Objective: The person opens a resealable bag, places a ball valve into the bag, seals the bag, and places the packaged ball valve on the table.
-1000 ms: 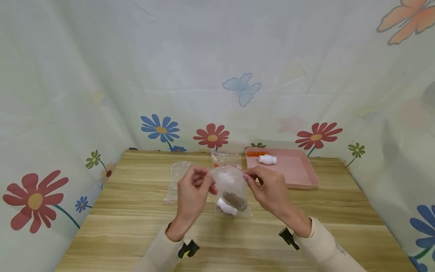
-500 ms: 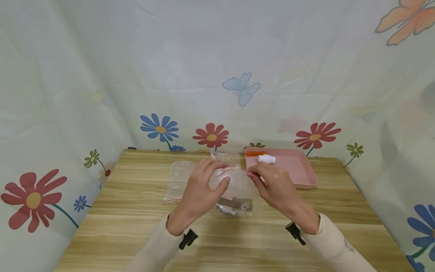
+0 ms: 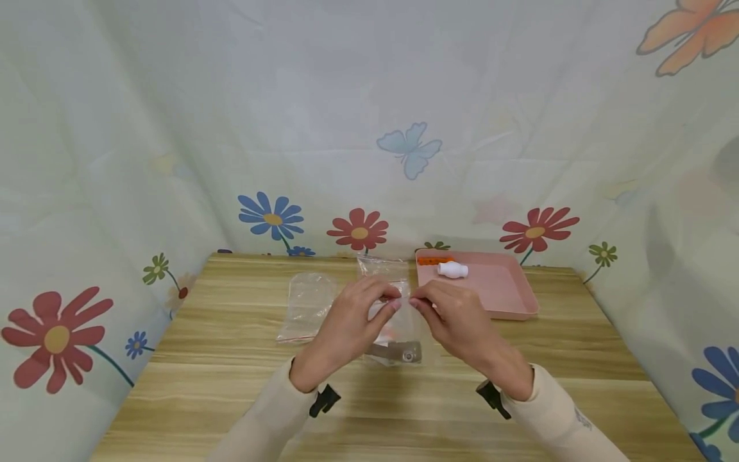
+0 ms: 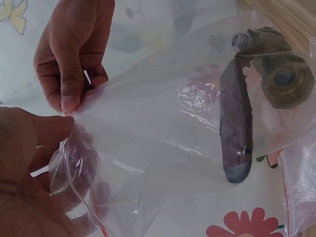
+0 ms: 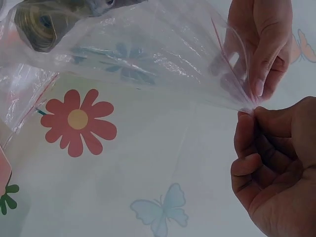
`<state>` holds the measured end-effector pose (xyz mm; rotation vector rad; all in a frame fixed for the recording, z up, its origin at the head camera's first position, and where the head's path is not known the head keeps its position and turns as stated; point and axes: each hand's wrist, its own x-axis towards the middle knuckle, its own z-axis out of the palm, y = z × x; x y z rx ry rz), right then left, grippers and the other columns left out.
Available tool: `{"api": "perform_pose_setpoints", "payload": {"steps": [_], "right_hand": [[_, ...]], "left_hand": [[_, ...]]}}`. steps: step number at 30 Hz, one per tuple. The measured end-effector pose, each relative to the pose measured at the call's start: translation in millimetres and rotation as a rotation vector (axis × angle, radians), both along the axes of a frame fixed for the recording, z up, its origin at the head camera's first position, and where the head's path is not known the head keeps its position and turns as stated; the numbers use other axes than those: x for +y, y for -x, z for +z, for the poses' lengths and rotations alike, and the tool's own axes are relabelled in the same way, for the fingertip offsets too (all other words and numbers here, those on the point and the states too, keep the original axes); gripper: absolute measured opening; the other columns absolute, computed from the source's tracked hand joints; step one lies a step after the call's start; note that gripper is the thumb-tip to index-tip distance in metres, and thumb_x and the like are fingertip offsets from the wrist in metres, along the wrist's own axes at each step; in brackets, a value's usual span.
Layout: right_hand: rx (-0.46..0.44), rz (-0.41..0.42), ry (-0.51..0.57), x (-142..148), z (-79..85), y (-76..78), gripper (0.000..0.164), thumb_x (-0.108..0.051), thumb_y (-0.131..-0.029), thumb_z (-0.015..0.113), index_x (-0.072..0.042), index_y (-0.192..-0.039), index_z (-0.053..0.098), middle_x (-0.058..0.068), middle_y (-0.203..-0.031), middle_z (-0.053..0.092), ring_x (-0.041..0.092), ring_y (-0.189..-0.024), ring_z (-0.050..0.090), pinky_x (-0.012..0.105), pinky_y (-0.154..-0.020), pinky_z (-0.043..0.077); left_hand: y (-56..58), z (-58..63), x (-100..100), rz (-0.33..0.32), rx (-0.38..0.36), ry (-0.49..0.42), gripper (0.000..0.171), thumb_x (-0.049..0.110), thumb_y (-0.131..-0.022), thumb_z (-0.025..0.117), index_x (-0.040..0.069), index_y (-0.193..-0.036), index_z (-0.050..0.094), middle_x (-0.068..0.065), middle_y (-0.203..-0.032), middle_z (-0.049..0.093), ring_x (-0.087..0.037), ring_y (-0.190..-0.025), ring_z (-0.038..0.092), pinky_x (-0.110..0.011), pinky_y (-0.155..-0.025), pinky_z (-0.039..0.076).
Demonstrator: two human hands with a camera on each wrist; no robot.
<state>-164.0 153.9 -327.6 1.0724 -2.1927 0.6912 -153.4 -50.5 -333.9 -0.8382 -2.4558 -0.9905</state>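
A clear zip bag [image 4: 148, 123] with a red seal line hangs from both hands, its mouth gathered between the fingertips. My left hand [image 3: 349, 321] pinches the seal edge with thumb and fingers. Close beside it, almost touching, my right hand [image 3: 464, 321] pinches the same edge. In the bag's bottom lies a brass valve [image 4: 286, 76] with a threaded end and a long dark lever handle [image 4: 236, 123]. In the head view the valve shows just below the hands. Whether the seal is closed along its whole length cannot be seen.
Another clear zip bag [image 3: 308, 301] lies flat to the left on the wooden table [image 3: 219, 385]. Behind the hands lies a further clear bag [image 3: 378, 264]. A pink tray [image 3: 508, 298] at back right holds a white fitting [image 3: 453, 269] and an orange strip [image 3: 434, 261].
Both hands held the mouth stretched wide a second ago. The left hand then let go with spread fingers, and now pinches the edge again close to the right hand.
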Motion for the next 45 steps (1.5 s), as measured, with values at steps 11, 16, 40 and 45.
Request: {"api": "perform_pose_setpoints", "payload": {"steps": [11, 16, 40, 45], "right_hand": [[-0.024, 0.007, 0.015, -4, -1.3, -1.6, 0.007, -0.005, -0.083, 0.075, -0.007, -0.085, 0.068, -0.002, -0.074, 0.068, 0.004, -0.060, 0.053, 0.018, -0.055, 0.046], [-0.064, 0.013, 0.046, -4, -3.0, -2.6, 0.011, -0.003, -0.081, 0.076, -0.008, -0.086, 0.069, -0.003, -0.073, 0.067, 0.003, -0.061, 0.054, 0.018, -0.056, 0.047], [-0.091, 0.057, 0.116, -6, -6.5, -5.5, 0.011, 0.000, -0.080, 0.077, -0.009, -0.083, 0.072, -0.006, -0.072, 0.067, 0.002, -0.062, 0.056, 0.013, -0.058, 0.045], [-0.087, 0.052, 0.117, -6, -6.0, -5.8, 0.011, -0.001, -0.079, 0.077, -0.010, -0.082, 0.072, -0.005, -0.072, 0.068, 0.002, -0.061, 0.056, 0.013, -0.057, 0.046]], "left_hand": [[2.4, -3.4, -1, -0.037, 0.056, 0.044, 0.005, 0.016, -0.093, 0.066, 0.014, -0.097, 0.069, 0.004, -0.093, 0.067, -0.011, -0.087, 0.060, -0.028, -0.079, 0.052], [2.3, -4.1, -1, -0.044, 0.068, 0.036, 0.005, 0.016, -0.094, 0.066, 0.013, -0.096, 0.068, 0.003, -0.092, 0.066, -0.011, -0.084, 0.058, -0.025, -0.076, 0.052], [2.5, -5.2, -11, -0.082, 0.072, 0.036, 0.004, 0.015, -0.091, 0.070, 0.013, -0.095, 0.068, 0.004, -0.089, 0.066, -0.008, -0.081, 0.059, -0.024, -0.076, 0.052], [2.6, -5.1, -12, -0.091, 0.083, 0.049, 0.005, 0.014, -0.092, 0.068, 0.012, -0.095, 0.067, 0.003, -0.089, 0.066, -0.009, -0.079, 0.057, -0.022, -0.073, 0.051]]}}
